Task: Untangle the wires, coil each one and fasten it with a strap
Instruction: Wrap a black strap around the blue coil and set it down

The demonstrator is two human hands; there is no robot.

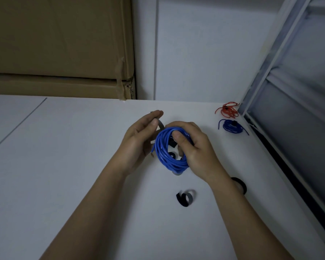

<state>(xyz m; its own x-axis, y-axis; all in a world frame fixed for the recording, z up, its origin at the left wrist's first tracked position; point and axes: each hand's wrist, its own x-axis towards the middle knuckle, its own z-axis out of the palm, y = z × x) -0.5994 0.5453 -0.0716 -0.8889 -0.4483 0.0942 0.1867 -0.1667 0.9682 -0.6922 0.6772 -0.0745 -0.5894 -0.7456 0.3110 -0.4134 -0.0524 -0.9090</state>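
While the right hand (pixel 193 147) curls round a round coil of smooth blue plastic-coated wire (pixel 169 149), thumb pressed on its top, the left hand (pixel 139 139) pinches a flat grey strap (pixel 160 124) between thumb and fingers just left of it, above the matt white table (pixel 64 166). Nearer lies a loose curled black-and-grey strap (pixel 185 197); a black roll (pixel 239 184) sits half hidden behind the right wrist. Far right rest a strapped dark blue wire bundle (pixel 232 126) and a red wire bundle (pixel 227 110). Brown cardboard boxes (pixel 60 47) stand beyond the table.
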